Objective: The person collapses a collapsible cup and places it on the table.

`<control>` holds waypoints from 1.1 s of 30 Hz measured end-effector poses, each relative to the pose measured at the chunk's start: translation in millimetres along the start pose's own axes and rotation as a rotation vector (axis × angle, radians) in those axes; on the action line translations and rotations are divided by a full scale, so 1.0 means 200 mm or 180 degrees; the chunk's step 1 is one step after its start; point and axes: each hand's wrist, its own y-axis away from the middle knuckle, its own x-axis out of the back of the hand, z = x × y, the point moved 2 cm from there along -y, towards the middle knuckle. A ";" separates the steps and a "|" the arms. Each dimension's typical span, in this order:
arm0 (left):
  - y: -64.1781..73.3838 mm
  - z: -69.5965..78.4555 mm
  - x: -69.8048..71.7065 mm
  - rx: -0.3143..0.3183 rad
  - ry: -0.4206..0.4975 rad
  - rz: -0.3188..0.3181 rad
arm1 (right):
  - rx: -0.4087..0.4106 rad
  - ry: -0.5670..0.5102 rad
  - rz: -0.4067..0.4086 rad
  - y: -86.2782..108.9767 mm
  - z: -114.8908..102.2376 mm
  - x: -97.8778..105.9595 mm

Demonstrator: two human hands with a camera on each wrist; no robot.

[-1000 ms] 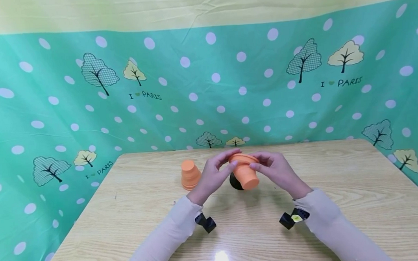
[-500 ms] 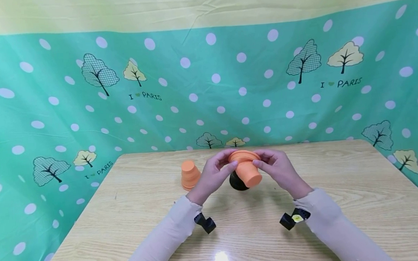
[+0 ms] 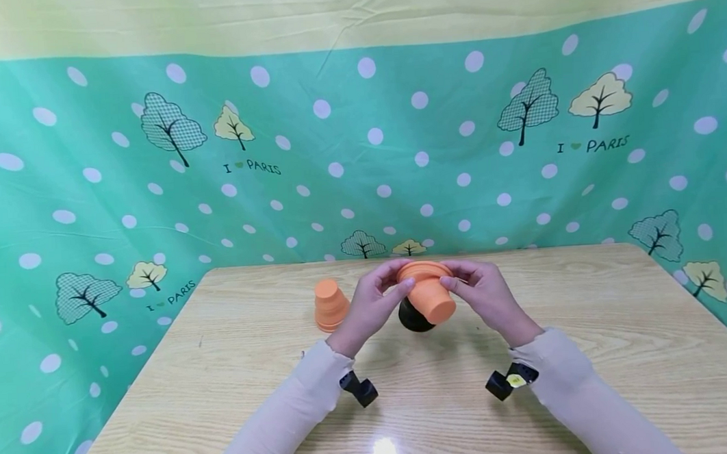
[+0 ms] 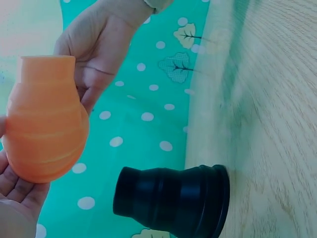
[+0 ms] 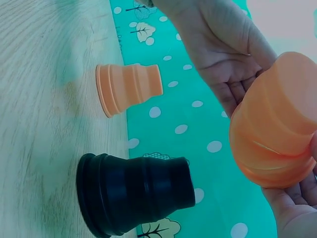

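Observation:
Both hands grip an orange stepped cup (image 3: 432, 299) above the table, one on either side of its wide rim. The cup looks soft, its wall creased on one side, and its narrow base tilts down toward me. My left hand (image 3: 373, 302) has its thumb on the front of the wall and its fingers behind the rim. Opposite it, my right hand (image 3: 484, 296) pinches the rim the same way. Behind and below the held cup, a black stepped cup (image 5: 138, 193) stands rim down, partly hidden in the head view.
Left of the hands, a second orange stepped cup (image 3: 329, 307) stands rim down on the light wood table (image 3: 254, 370). A green dotted cloth (image 3: 397, 163) with trees hangs behind the table's far edge.
The cup's narrow base has swung slightly right and up, and its rim has tilted a little. My hands keep their grip; the cups on the table have not moved.

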 end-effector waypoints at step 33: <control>0.02 -0.02 -0.03 -0.0646 -0.1065 0.0118 | -0.0023 0.0671 -0.0428 0.01 -0.01 -0.05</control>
